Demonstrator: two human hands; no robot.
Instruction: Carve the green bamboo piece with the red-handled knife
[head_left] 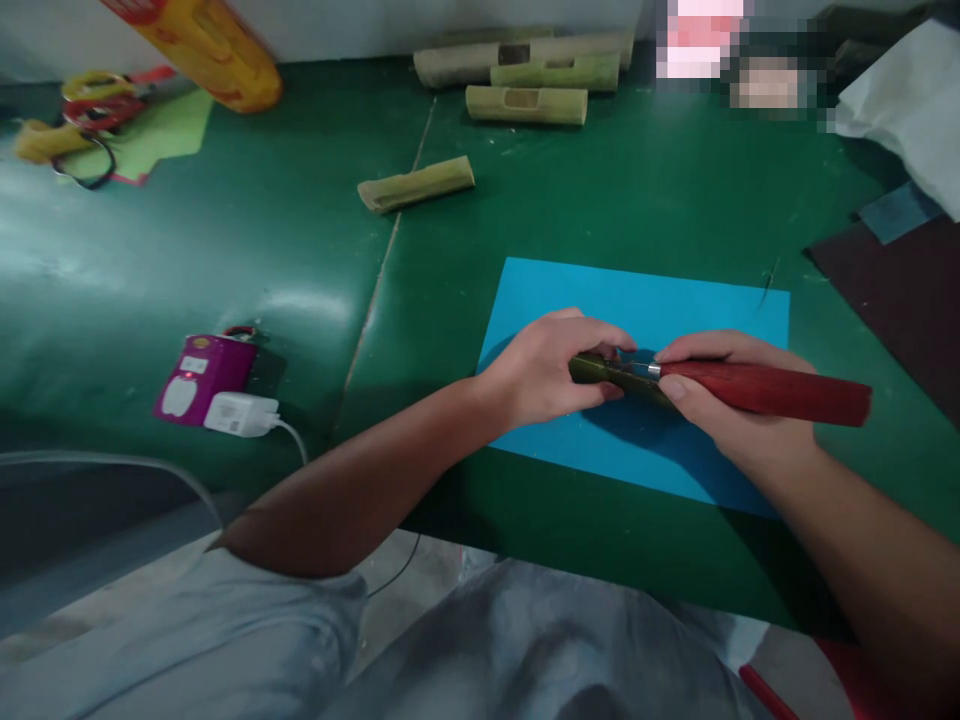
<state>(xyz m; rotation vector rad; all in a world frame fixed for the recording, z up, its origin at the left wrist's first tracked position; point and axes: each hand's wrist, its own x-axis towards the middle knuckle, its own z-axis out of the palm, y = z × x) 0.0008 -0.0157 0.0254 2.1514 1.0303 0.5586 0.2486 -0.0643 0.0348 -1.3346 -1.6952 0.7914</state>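
Observation:
My left hand [546, 370] is closed around a small dark green piece of bamboo [592, 371], held just above a blue sheet [675, 300] on the green table [300, 250]. My right hand [724, 400] grips a tool with a long red-brown wooden handle [772, 388]. Its metal collar and short blade [649, 369] meet the end of the piece between my two hands. The blade's tip is hidden by my fingers.
Several cut bamboo sections [525, 103] lie at the table's far side, one alone [416, 184] nearer the middle. A purple power bank with a white plug [214, 385] sits at left. Scissors [97, 110], a yellow object [214, 45], white cloth [907, 100] and a dark sheet [900, 290] ring the edges.

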